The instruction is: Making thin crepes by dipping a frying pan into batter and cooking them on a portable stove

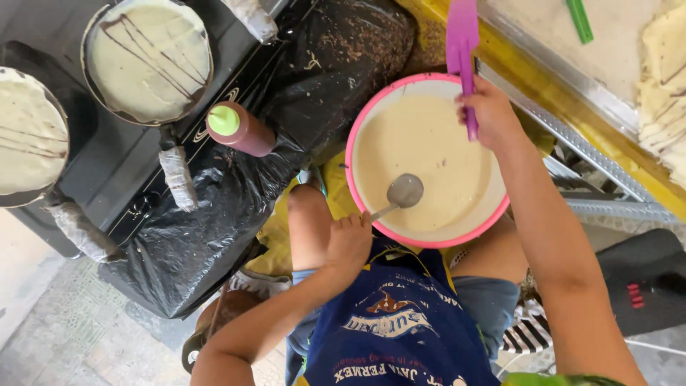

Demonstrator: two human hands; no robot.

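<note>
Left hand (349,241) fingers closed around ladle (401,193), its scoop resting in batter inside pink bowl (371,118) on person's lap. Right hand (491,114) fingers wrapped on purple spatula (463,43) at bowl rim. Two pans (146,57) with crepes sit left, brown squeeze bottle (239,129) between.

Seated person, pink bowl (493,218) of pale batter on lap. Left hand (348,241) grips ladle (400,194) handle, ladle cup resting in the batter. Right hand (491,114) at bowl's far rim, closed around a pink spatula (462,43) pointing away from the body. Left side: two round pans (146,61) (28,139) with pale crepes, brown drizzle lines on top (handles wrapped). Brown squeeze bottle (239,129) with green cap lies on black plastic sheet (193,243) beside the pans. Blue apron (393,322) below bowl.
</note>
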